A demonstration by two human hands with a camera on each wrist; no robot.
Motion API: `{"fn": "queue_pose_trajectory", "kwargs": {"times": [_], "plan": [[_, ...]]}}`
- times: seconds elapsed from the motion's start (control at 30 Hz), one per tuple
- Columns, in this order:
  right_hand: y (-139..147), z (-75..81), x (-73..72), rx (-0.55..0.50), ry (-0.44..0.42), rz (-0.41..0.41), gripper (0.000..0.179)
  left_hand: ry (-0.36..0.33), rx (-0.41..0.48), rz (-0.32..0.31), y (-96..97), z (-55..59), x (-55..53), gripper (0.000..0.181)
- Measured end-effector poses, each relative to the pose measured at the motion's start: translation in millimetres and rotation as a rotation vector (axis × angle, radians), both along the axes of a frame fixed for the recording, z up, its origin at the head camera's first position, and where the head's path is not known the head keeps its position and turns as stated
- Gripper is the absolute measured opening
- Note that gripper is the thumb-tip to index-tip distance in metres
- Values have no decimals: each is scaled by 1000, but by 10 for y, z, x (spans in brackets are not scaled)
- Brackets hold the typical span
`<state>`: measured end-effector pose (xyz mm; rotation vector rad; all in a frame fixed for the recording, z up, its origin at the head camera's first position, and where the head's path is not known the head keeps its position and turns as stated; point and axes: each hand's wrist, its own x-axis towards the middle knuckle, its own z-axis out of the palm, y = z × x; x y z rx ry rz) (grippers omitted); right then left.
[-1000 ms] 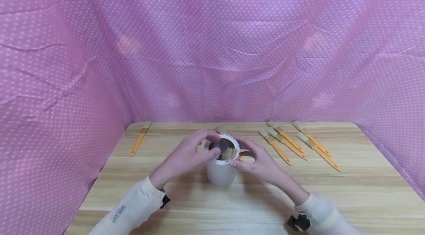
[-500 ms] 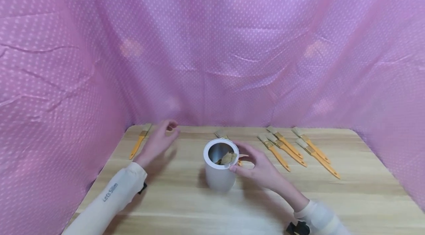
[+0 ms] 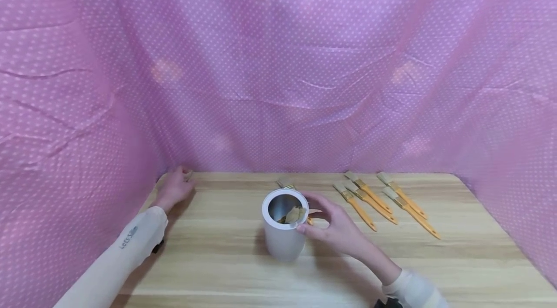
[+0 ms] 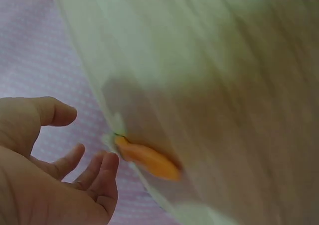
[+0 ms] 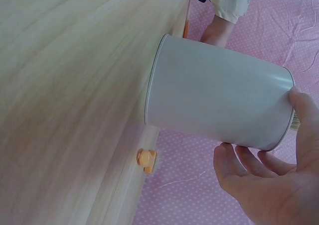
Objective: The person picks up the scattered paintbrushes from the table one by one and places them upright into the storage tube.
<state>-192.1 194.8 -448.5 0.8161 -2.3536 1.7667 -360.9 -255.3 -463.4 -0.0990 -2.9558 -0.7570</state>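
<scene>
A white cylindrical canister [image 3: 285, 245] stands upright on the table. Thumb and fingers of my right hand [image 3: 337, 226] grip its right side near the rim; in the right wrist view they reach round it from below and from the top edge. Tan bristles [image 3: 292, 215] show inside the canister. At the far left corner, my left hand [image 3: 175, 187] is over a paintbrush, mostly covering it in the head view. The left wrist view shows that brush's orange handle [image 4: 149, 160] just past loosely bent fingertips [image 4: 110, 160], with nothing held.
Several orange-handled paintbrushes [image 3: 365, 211] lie on the right side of the wooden table [image 3: 209, 259]. Another brush [image 3: 285, 183] lies behind the canister, partly hidden by it. A pink dotted curtain [image 3: 278, 80] closes off the back and sides.
My left hand has left the canister's mouth and travelled left to the brush in the far corner. The right hand stays at the canister.
</scene>
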Motion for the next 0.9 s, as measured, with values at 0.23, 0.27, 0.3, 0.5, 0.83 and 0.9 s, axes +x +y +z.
{"fn": "queue_pose_trajectory", "kwargs": {"times": [0.23,0.27,0.3,0.5,0.83,0.9], "plan": [[-10,-17,-23,1,6,4,71,0,-7,37,-210,-110,-55,63],[-9,-20,-26,2,9,1,71,3,-10,33,-222,-119,-73,61],[-8,-21,-25,3,9,-3,71,9,-18,32,-231,-124,-91,60],[4,-14,-33,30,16,-20,73,-12,-18,72,-247,-166,-181,47],[8,-46,-40,28,19,-9,74,1,-37,107,-251,-166,-142,36],[15,-59,-29,21,18,-11,73,4,-35,103,-230,-144,-158,32]]}}
